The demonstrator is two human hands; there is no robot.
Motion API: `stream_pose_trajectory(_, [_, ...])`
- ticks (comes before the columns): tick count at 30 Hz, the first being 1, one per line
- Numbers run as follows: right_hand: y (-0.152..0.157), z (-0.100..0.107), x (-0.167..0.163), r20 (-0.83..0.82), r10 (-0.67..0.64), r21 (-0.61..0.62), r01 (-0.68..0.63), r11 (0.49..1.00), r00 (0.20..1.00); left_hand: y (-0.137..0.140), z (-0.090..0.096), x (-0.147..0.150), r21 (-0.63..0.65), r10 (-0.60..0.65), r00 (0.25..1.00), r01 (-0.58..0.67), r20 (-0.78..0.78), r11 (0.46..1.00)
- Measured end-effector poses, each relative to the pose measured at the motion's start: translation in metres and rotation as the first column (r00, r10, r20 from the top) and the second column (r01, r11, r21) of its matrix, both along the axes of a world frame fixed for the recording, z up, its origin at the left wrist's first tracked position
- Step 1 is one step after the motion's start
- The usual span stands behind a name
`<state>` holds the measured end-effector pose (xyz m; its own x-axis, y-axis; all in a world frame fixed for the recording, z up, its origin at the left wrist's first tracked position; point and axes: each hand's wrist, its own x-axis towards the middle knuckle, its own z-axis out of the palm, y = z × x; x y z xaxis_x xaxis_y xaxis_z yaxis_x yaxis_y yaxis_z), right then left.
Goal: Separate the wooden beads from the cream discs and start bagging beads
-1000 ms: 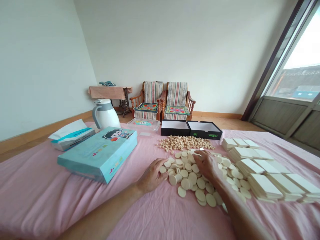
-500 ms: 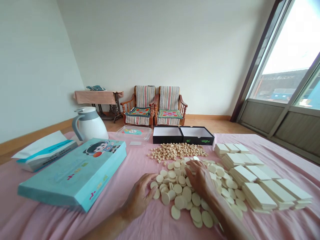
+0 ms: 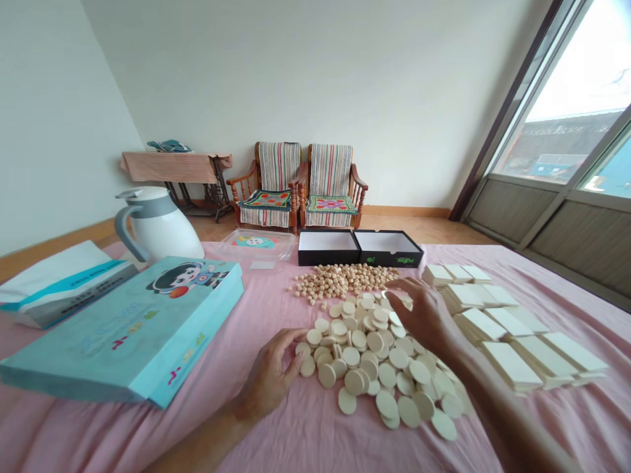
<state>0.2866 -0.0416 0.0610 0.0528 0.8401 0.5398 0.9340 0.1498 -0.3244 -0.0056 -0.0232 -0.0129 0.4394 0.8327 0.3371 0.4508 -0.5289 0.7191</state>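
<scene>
A loose heap of pale round wooden discs [image 3: 367,358] lies spread over the pink cloth. At its left edge rests my left hand [image 3: 271,371], thumb and fingers apart around the nearest discs and holding none. My right hand [image 3: 421,312] is open over the far right side of the heap, its fingers stretched toward the small wooden beads [image 3: 340,282]. Whether its fingertips touch any discs is hard to tell. Just right of that hand stand stacks of pale rectangular wooden pieces [image 3: 513,364].
Behind the beads are two open black boxes [image 3: 328,259] and a clear plastic lid [image 3: 231,249]. On the left sit a turquoise box [image 3: 118,341], a white jug [image 3: 170,230] and a tissue pack [image 3: 64,282]. Two armchairs [image 3: 280,171] stand beyond the pink cloth [image 3: 246,440].
My right hand has moved right and away from me, off the heap's middle, uncovering discs there. My left hand has stayed at the heap's left edge. The camera view has tilted slightly.
</scene>
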Motion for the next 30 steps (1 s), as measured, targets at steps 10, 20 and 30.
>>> stream_pose_trajectory(10, [0.037,-0.029,0.002,0.023,0.146,-0.205,-0.138,0.969,0.989,0.000,-0.004,-0.002,-0.007,0.036,0.999,-0.036,0.001,0.999])
stream_pose_trajectory(20, [0.048,-0.033,-0.021,0.044,0.354,-0.242,-0.334,0.911,0.934,-0.026,0.042,-0.012,0.012,-0.152,0.946,0.163,-0.288,0.987])
stream_pose_trajectory(30, [0.020,-0.027,-0.029,0.029,0.367,-0.391,-0.327,0.860,0.930,0.031,0.081,-0.017,0.014,-0.085,0.872,0.105,-0.482,0.994])
